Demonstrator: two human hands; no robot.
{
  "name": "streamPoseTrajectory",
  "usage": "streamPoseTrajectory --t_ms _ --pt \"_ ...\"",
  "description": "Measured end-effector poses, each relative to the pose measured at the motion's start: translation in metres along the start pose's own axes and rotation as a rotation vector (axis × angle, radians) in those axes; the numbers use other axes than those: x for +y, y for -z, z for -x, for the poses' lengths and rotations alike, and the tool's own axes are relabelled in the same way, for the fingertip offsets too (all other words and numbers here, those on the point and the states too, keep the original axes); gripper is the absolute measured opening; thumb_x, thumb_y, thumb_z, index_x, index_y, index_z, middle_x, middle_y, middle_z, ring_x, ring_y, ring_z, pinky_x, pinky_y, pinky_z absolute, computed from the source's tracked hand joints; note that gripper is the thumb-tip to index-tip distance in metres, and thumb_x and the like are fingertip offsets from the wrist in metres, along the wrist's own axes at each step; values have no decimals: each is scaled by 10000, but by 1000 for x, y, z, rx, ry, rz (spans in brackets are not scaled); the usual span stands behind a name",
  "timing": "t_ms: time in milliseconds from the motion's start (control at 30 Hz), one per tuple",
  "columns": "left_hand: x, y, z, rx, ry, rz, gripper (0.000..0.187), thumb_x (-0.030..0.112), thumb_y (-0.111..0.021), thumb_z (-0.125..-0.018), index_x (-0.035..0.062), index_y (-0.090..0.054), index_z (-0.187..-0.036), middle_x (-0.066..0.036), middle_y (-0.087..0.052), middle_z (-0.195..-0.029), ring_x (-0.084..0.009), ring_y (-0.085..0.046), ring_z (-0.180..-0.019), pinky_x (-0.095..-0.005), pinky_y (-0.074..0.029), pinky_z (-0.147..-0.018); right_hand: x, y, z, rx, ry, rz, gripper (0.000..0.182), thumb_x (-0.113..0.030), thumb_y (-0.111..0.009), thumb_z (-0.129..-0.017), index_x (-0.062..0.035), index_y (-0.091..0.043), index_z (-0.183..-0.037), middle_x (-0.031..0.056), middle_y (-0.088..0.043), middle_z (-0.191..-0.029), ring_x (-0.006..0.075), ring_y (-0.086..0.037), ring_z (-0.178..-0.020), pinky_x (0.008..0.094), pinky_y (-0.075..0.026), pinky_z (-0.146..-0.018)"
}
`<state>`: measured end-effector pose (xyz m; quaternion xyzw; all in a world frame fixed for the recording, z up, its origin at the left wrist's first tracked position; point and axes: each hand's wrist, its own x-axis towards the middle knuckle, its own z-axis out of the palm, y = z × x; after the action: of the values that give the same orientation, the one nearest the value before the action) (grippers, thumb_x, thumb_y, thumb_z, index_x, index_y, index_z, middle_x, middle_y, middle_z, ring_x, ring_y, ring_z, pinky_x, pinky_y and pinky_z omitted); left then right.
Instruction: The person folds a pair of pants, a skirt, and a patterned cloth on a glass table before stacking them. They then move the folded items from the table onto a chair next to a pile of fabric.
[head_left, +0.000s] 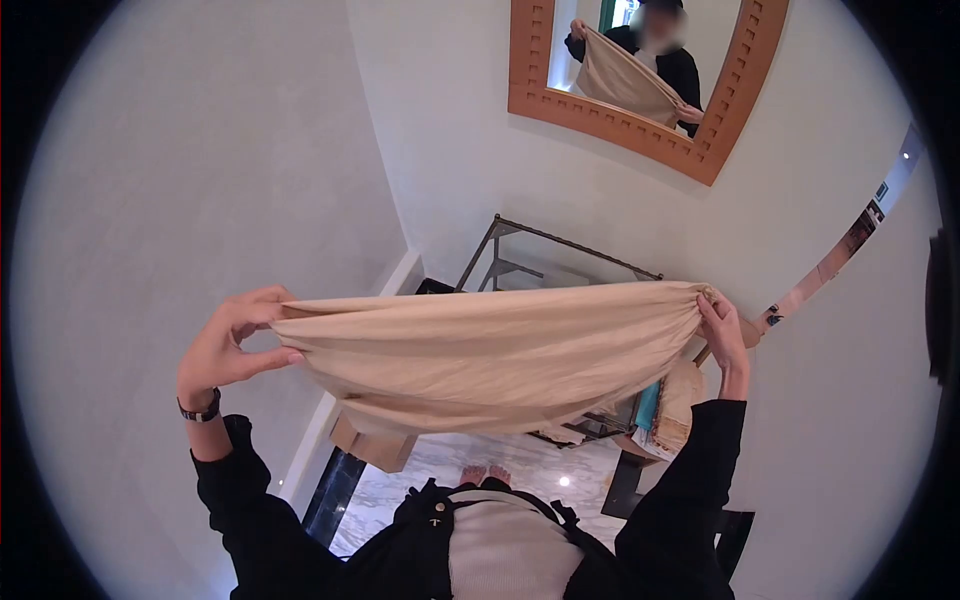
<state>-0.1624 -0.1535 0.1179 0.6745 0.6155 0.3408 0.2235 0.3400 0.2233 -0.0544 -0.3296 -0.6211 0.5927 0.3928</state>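
Note:
A beige cloth [480, 350] is stretched between my two hands, its top edge nearly straight and its lower part sagging in folds. At its left end, my left hand [240, 338] grips the corner, the thumb below and the fingers above. On the right, my right hand [722, 325] pinches the gathered end of the cloth between thumb and fingers. The cloth hides much of a metal-framed shelf [580, 246] behind it.
A wood-framed mirror [620, 122] on the wall reflects a person holding cloth. Below are a cardboard box [372, 446], folded fabrics [678, 410] at the right, and a marble floor [450, 455]. Walls rise at both sides.

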Motion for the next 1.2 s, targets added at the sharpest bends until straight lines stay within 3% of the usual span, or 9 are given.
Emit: streamPoseTrajectory --t_ms 133,233,333,433,500,700,933,1033,1200 --pt "-20 2 3 71 80 252 160 54 -718 -837 -32 -592 -883 -22 -561 -930 -68 -524 -855 -227 -461 -719 -6 -17 -7 2 35 -98 321 -133 -533 -976 -19 -524 -1276 33 -625 -1149 107 -583 -1046 269 -461 -900" --pt "-27 -6 -13 242 95 277 148 63 -701 -857 -34 -595 -895 -4 -557 -912 -49 -519 -821 -217 -465 -709 -22 -53 -12 203 121 -130 257 -133 -505 -983 -29 -545 -1215 7 -613 -1034 92 -574 -914 242 -451 -807" --pt "-27 -15 -35 290 134 194 153 75 -672 -882 -50 -598 -927 15 -552 -889 -42 -521 -788 -212 -467 -679 -15 -55 -34 291 228 224 215 -143 -503 -969 -33 -548 -1148 -10 -545 -880 85 -490 -772 216 -400 -700" --pt "-14 -34 -54 272 61 78 169 88 -666 -883 -48 -597 -954 -3 -572 -858 -55 -537 -740 -223 -464 -631 -35 -92 -38 205 494 343 221 -174 -520 -947 -53 -547 -1129 -18 -467 -786 91 -388 -666 216 -345 -601" --pt "11 -51 -70 162 -99 3 127 66 -645 -878 -33 -601 -944 -27 -558 -818 -93 -535 -731 -242 -462 -652 -72 -145 -17 184 401 452 259 -211 -578 -909 -97 -554 -1141 -12 -468 -747 96 -417 -642 238 -381 -577" --pt "47 -106 -113 -77 -460 -181 201 119 -611 -882 24 -583 -1057 -132 -476 -883 -284 -499 -786 -353 -443 -727 -112 -259 31 -237 706 720 437 -287 -734 -795 -124 -580 -1171 142 -653 -799 320 -620 -679 363 -482 -604" --pt "43 -119 -101 9 -260 58 406 219 -635 -905 26 -469 -1221 -118 -469 -1007 -238 -504 -906 -360 -437 -808 -107 -253 22 -246 720 665 203 -224 -703 -825 -61 -684 -945 136 -642 -766 355 -591 -664 369 -476 -589" --pt "15 -135 -71 83 -246 45 510 288 -709 -854 4 -467 -1202 -129 -486 -1081 -245 -514 -912 -349 -444 -807 -117 -244 24 -229 659 613 191 -185 -717 -823 -41 -685 -944 132 -635 -740 294 -591 -607 333 -470 -584" --pt "-22 -145 -25 -24 -22 -28 289 216 -718 -844 -21 -589 -948 -81 -546 -829 -217 -510 -734 -320 -436 -690 -121 -225 27 -184 504 397 208 -136 -725 -837 14 -678 -973 69 -633 -708 85 -520 -628 251 -438 -596"
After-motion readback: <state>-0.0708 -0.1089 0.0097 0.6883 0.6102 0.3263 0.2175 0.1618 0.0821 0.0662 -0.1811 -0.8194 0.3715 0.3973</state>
